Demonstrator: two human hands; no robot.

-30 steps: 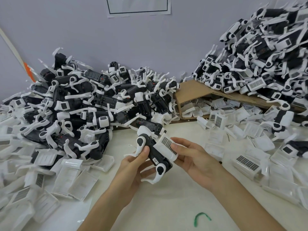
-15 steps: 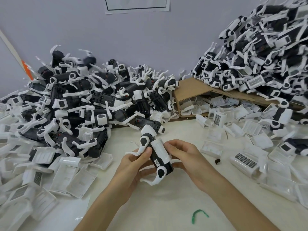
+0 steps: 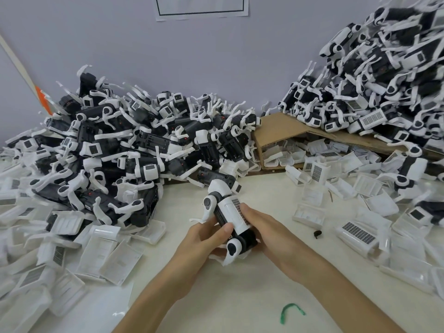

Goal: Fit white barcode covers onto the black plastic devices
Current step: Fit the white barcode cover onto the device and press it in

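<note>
Moved: white barcode cover [image 3: 234,216], formerly held beside black device [image 3: 248,240], now seated on it. Grip: left hand [image 3: 204,239], right hand [image 3: 271,236], fingers [image 3: 252,213] clamped on black device.

Open bench [image 3: 240,296]: bare strip from lower centre up to mid-frame, narrowing between heaps.
Mid-frame: left hand [image 3: 204,239] and right hand [image 3: 271,239] around one device [image 3: 219,188] fill the strip's upper end.
Left: device pile [image 3: 134,150] against the wall; loose covers [image 3: 96,248] spill to the lower left edge.
Right: more covers [image 3: 360,212] along the bench; second pile [image 3: 384,80] on a cardboard box [image 3: 281,131].
On the strip: green scrap [image 3: 290,311], black bit [image 3: 317,233].
</note>
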